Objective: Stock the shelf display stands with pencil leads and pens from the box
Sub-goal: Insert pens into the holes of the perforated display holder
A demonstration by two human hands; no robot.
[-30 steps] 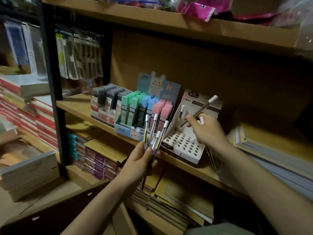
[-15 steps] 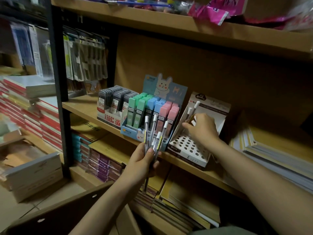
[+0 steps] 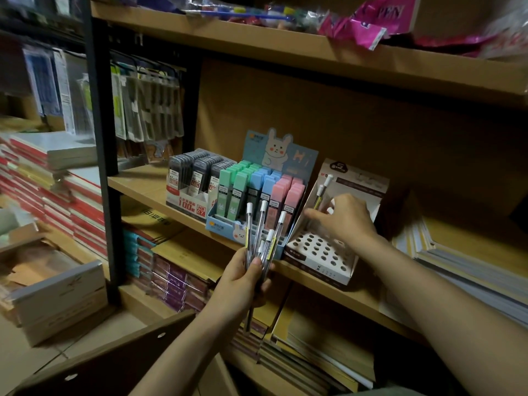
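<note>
1. Right hand (image 3: 344, 220) fingers curl at a pen (image 3: 319, 197) in the stand's (image 3: 320, 250) back row; the grip looks closed on it, though the view is dim.
2. Left hand (image 3: 247, 277) clamps a bunch of pens (image 3: 264, 232) below the shelf (image 3: 143, 184) edge.
3. Step: seating pens. Next calls for drawing one from the bunch and aiming at a free hole.
4. Stand: few pens, most holes empty. Lead trays (image 3: 248, 190) look full.

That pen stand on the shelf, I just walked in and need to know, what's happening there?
A person is stocking it. The left hand grips a bunch of pens in front of the shelf. The right hand reaches into the white holed pen stand, setting a pen at the back, where two pens already stand. Most holes are empty.
</note>
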